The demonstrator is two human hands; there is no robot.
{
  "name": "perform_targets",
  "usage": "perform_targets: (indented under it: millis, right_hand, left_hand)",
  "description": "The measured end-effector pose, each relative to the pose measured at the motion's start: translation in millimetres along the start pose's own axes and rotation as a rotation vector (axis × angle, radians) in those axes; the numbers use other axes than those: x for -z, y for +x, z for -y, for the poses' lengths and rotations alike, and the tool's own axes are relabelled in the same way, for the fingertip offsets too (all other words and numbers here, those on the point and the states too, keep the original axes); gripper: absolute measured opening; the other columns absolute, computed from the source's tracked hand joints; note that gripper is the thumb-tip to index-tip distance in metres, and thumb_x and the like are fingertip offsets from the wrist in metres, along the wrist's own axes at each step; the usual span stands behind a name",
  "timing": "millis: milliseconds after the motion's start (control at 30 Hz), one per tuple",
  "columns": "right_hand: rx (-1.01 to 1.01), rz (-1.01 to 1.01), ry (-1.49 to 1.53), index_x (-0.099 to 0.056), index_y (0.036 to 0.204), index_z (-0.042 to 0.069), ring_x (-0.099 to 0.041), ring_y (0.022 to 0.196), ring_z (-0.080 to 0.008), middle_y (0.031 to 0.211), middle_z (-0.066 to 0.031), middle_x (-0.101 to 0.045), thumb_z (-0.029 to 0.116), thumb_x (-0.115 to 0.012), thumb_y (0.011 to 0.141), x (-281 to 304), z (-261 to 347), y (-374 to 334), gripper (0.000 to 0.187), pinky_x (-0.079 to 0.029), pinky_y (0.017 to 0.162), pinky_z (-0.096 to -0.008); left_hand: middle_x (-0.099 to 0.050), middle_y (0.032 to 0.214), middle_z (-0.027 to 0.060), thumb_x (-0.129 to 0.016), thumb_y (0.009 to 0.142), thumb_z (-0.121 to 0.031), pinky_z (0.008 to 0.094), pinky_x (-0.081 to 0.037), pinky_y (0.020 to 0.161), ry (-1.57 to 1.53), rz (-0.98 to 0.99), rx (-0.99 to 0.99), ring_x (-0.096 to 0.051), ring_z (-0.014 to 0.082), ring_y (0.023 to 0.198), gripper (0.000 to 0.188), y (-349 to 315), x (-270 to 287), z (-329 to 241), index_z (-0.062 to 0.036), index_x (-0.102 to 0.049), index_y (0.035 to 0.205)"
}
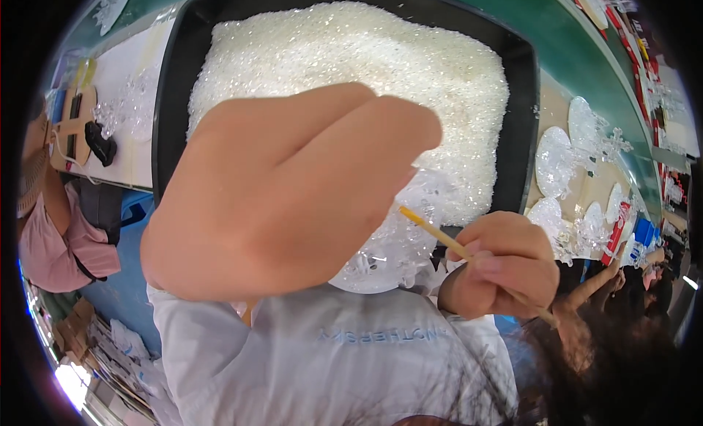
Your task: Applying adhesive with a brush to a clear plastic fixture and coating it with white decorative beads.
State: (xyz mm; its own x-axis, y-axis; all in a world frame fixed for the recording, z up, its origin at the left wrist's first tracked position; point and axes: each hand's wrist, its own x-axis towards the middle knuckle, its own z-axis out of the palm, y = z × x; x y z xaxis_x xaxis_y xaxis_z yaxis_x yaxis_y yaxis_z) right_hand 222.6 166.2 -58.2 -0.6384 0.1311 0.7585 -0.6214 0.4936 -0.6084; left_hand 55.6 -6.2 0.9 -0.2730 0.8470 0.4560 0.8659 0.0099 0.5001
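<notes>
My left hand (285, 191) looms large, its back toward me and its fingers curled. Under its fingertips is a clear round plastic ornament (395, 257) with raised, uneven details; the left hand appears closed on it, though the contact is hidden. In my right hand (505, 268) a thin wooden stick (447, 241) with a yellow tip is pinched between thumb and fingers. The stick's tip points up and left and lies over the ornament. Behind my left hand spreads a black tray (516, 133) filled with white, glittering granules (351, 52).
Several clear plastic discs and ornaments (554, 162) lie on the table at right, near a red-and-white object (619, 232) and a blue box (644, 232). A black item (100, 142) lies at left beside clear pieces (135, 107). Other people sit at both sides.
</notes>
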Motion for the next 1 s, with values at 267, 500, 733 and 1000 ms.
perform_targets:
  millis: [267, 500, 733, 1000]
  right_hand:
    - [0.086, 0.030, -0.062, -0.056, 0.093, -0.004, -0.060, 0.048, -0.0235, 0.079, -0.0161, -0.058, -0.005, -0.066, 0.077, 4, 1, 5, 0.019, -0.052, 0.041, -0.0318]
    - [0.121, -0.014, 0.020, -0.056, 0.092, -0.004, -0.059, 0.049, -0.0222, 0.083, -0.0173, -0.058, 0.002, -0.069, 0.081, 9, -4, 1, 0.018, -0.052, 0.042, -0.0307]
    - [-0.293, -0.387, 0.287, -0.045, 0.102, -0.001, -0.050, 0.047, -0.0177, 0.081, -0.0165, -0.053, 0.004, -0.057, 0.090, 19, 5, 4, 0.018, -0.047, 0.040, -0.0263]
    - [-0.590, -0.284, 0.390, -0.054, 0.095, -0.001, -0.055, 0.063, -0.0146, 0.082, -0.0130, -0.058, -0.002, -0.057, 0.085, 18, 5, 12, 0.011, -0.047, 0.056, -0.0246]
  left_hand:
    - [-0.059, 0.066, 0.0121, -0.067, 0.072, 0.012, 0.0278, -0.038, 0.044, -0.062, 0.046, -0.009, -0.054, 0.0206, 0.048, 0.027, 7, 5, -5, 0.0047, -0.065, 0.098]
    - [-0.057, 0.063, 0.0112, -0.066, 0.069, 0.015, 0.0270, -0.037, 0.044, -0.021, 0.024, -0.034, -0.053, 0.0200, 0.048, 0.027, 8, 5, -7, 0.0045, -0.065, 0.094]
    - [-0.048, 0.058, 0.0077, -0.073, 0.051, 0.003, 0.0299, -0.033, 0.039, -0.044, -0.052, -0.127, -0.049, 0.0210, 0.045, 0.031, 9, 11, 1, 0.0015, -0.067, 0.081]
    - [-0.053, 0.058, 0.0081, -0.063, 0.063, 0.008, 0.0268, -0.036, 0.041, -0.148, 0.025, -0.232, -0.050, 0.0179, 0.046, 0.016, 9, 12, 8, 0.0053, -0.061, 0.079]
